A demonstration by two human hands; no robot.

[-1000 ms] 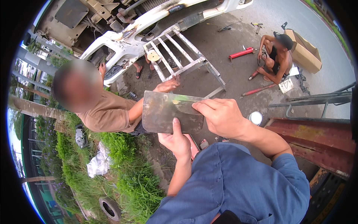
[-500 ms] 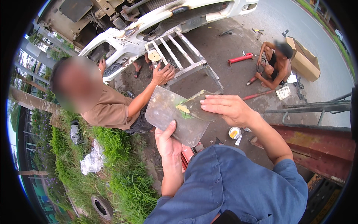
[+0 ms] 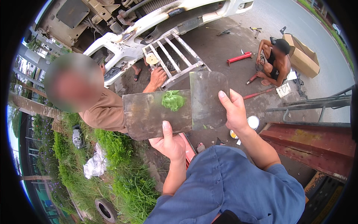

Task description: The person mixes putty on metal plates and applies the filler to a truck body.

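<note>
My left hand (image 3: 172,145) grips a thin grey plate (image 3: 149,117) from below, thumb on its top face. A lump of green paste, like body filler (image 3: 173,100), sits near the plate's far edge, just left of the second sheet. My right hand (image 3: 235,111) is closed on a flat dark spreader (image 3: 209,100) with rounded corners, thumb on its face and fingers behind. The spreader's straight left edge, thinly smeared green, overlaps the plate's right end. The plate's underside and most of my left fingers are hidden.
A person in a brown shirt (image 3: 106,108) stands at the left by a metal step frame (image 3: 179,56) and a white vehicle bumper (image 3: 149,26). Another person (image 3: 278,63) crouches near a cardboard box (image 3: 300,59). A red beam (image 3: 309,149) lies right; grass (image 3: 130,186) grows left.
The spreader has turned over and slid right, from lying across the plate to meeting its right end. The yellow streak no longer shows; the green paste is now one lump. The plate has levelled.
</note>
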